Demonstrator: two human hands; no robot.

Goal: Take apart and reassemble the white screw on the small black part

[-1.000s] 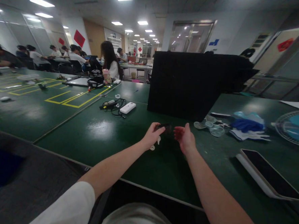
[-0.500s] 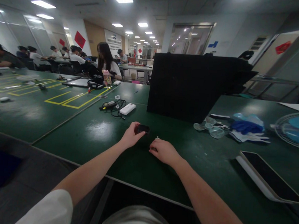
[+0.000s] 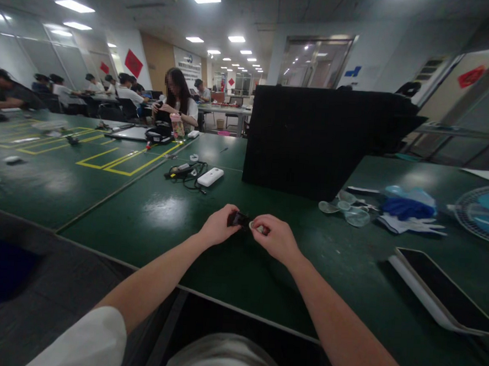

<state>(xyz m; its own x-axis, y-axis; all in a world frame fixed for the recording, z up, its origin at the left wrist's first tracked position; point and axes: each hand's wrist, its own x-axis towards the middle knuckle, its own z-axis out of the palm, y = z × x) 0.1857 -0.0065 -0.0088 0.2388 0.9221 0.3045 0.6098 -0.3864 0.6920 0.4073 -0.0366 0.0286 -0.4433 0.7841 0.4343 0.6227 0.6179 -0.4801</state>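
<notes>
My left hand (image 3: pixel 217 226) is closed on a small black box-like object (image 3: pixel 239 219) just above the green table (image 3: pixel 150 232). Close beside it, my right hand (image 3: pixel 277 240) pinches a small whitish piece (image 3: pixel 260 228), held at the right end of the black object. Whether the two pieces touch I cannot tell, and the fingers partly cover both. Beyond the hands lies a white rounded device (image 3: pixel 210 176) next to a tangle of black cables (image 3: pixel 187 173).
A large black box (image 3: pixel 300 142) stands upright behind my hands. To the right are clear plastic cups (image 3: pixel 356 216), blue and white gloves (image 3: pixel 408 208), a round blue basket (image 3: pixel 483 208) and a tablet-like device on a stand (image 3: pixel 445 289). A person (image 3: pixel 179 101) sits across the table.
My right hand has risen from the tabletop and come up to the black object, its whitish piece now showing. The black object has tilted and shifted slightly right in my left hand.
</notes>
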